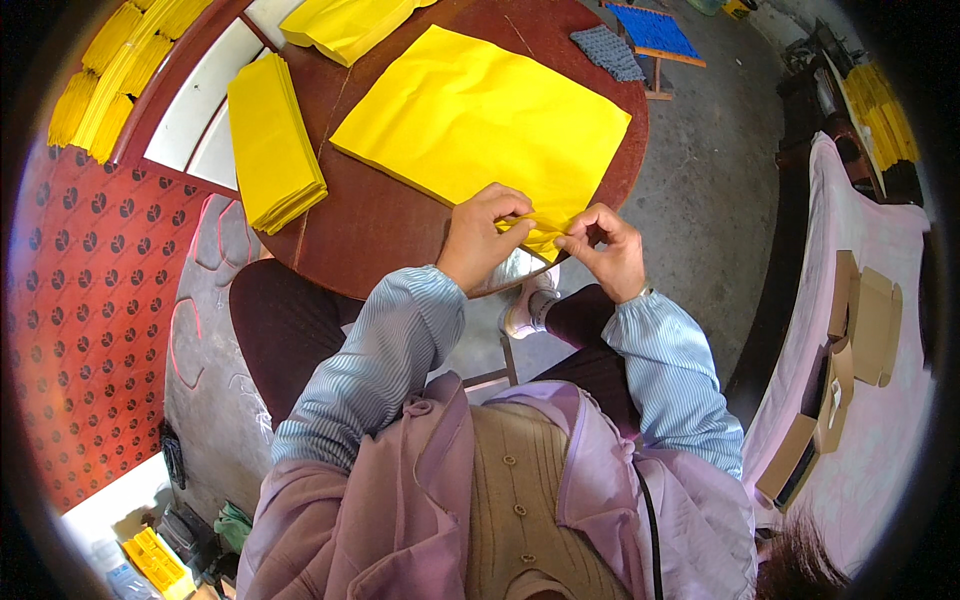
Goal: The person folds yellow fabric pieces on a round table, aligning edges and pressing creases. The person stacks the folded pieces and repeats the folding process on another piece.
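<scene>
Fold step: your left hand (pixel 482 236) and right hand (pixel 607 250) both pinch the yellow sheet's (pixel 480 115) corner at the round table's (pixel 390 225) near edge. Next likely needs a flat, even crease.

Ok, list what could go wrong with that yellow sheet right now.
Both hands, left hand and right hand, pinch one corner of the yellow sheet at the round table edge; thin paper might tear or crease crooked there. A pull could also drag the sheet toward the folded yellow stack nearby.
</scene>
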Demonstrator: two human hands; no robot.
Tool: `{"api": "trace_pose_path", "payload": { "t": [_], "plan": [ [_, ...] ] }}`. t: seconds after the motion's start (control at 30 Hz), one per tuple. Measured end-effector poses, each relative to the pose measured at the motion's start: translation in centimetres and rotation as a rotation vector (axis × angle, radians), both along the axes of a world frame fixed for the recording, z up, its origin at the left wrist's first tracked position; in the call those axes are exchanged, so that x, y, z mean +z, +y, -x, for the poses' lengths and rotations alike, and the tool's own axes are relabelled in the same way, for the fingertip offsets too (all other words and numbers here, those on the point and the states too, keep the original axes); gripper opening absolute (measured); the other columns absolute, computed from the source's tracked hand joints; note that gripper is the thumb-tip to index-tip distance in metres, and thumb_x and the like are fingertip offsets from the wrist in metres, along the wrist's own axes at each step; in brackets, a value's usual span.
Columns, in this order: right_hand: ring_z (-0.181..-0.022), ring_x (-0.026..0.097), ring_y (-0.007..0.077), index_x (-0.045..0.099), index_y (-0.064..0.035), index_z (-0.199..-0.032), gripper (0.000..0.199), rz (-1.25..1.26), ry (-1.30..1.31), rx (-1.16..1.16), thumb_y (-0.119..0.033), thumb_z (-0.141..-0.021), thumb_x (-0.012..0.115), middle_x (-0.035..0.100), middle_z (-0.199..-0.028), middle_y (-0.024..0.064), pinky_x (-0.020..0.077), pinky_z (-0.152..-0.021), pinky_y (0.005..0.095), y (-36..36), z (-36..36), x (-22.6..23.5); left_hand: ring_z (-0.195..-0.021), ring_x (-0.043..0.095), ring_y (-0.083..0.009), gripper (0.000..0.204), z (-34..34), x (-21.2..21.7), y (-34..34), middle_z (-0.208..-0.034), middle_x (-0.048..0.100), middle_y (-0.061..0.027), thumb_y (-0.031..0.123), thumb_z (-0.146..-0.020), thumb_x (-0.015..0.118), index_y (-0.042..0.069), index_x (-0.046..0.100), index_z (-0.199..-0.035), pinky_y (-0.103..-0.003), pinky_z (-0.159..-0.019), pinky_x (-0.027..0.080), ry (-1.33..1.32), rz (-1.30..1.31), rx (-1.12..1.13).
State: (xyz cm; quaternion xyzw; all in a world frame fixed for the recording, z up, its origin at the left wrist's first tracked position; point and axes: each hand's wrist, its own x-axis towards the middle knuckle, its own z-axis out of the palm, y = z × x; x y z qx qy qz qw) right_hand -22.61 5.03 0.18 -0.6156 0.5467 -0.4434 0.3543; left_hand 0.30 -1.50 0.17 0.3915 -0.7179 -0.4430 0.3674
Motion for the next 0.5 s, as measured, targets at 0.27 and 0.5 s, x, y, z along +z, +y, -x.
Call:
{"api": "trace_pose_path", "payload": {
  "t": [0.27,0.5],
  "plan": [
    [-0.078,0.067,0.0123,0.079,-0.0036,-0.103,0.017,0.133,0.143,0.047,-0.006,-0.087,0.085,0.071,-0.092,0.0043,0.0536,-0.069,0.0268,0.5,-0.3,1.5,-0.091,0.072,-0.0213,0.013,0.1,-0.2,-0.5,-0.104,0.075,-0.0104,0.009,-0.088,0.08,0.0,0.076,-0.097,-0.03,-0.084,0.057,0.008,-0.04,0.017],
    [-0.078,0.067,0.0119,0.08,-0.0026,-0.1,0.015,-0.002,0.056,-0.003,-0.007,-0.087,0.085,0.073,-0.092,0.005,0.0538,-0.07,0.0269,0.3,-0.2,0.7,-0.095,0.072,-0.0227,0.013,-0.1,0.0,-0.6,-0.108,0.074,-0.0108,0.007,-0.089,0.078,0.0,0.075,-0.1,-0.031,-0.089,0.057,0.0,-0.064,-0.018]
  ]
}}
